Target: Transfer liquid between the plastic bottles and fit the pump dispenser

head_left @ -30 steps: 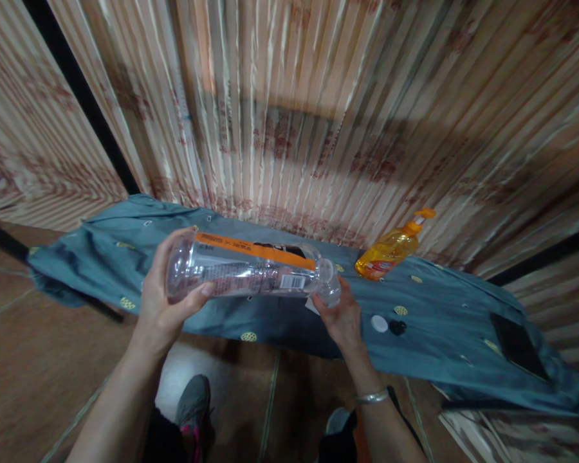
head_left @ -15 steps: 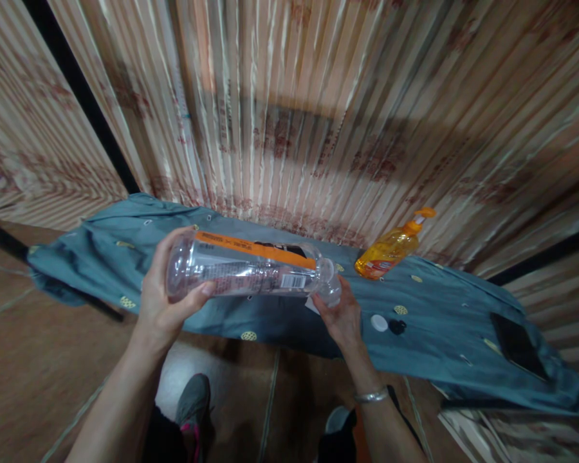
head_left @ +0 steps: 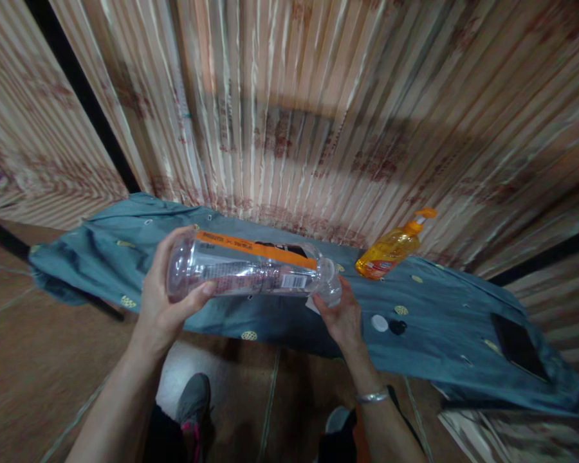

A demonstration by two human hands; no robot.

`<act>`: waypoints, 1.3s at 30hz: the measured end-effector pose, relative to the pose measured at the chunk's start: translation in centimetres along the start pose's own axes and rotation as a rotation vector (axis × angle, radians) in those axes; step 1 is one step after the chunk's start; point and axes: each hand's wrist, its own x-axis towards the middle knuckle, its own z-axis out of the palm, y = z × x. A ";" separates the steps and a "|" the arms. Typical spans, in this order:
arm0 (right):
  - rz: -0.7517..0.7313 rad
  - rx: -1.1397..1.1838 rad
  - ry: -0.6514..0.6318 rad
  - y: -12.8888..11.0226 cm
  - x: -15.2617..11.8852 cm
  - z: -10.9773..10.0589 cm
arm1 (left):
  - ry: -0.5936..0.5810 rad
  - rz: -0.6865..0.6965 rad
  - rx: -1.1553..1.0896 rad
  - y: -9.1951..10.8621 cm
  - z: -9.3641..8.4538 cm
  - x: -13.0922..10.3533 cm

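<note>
My left hand (head_left: 166, 296) is wrapped round the base end of a large clear plastic bottle (head_left: 251, 273) with an orange-banded label and a barcode. The bottle lies on its side in the air, its neck pointing right. Against that neck, my right hand (head_left: 340, 312) grips a small clear plastic container (head_left: 330, 290); its exact shape is partly hidden by my fingers. Any flow of liquid between the two is too unclear to tell. A white round cap (head_left: 379, 323) and a small black object (head_left: 397, 326) lie on the cloth just right of my right hand.
A blue-green patterned cloth (head_left: 434, 341) covers the narrow table. Behind my right hand stands an orange pump bottle (head_left: 388, 254) of yellow liquid. A dark phone-like slab (head_left: 518, 347) lies at the right. Striped curtains (head_left: 289, 128) hang behind, with black poles (head_left: 84, 99) at the sides.
</note>
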 end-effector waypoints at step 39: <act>0.008 -0.003 -0.012 0.3 -0.1 0.1 | -0.009 -0.012 0.038 0.0 0.0 0.0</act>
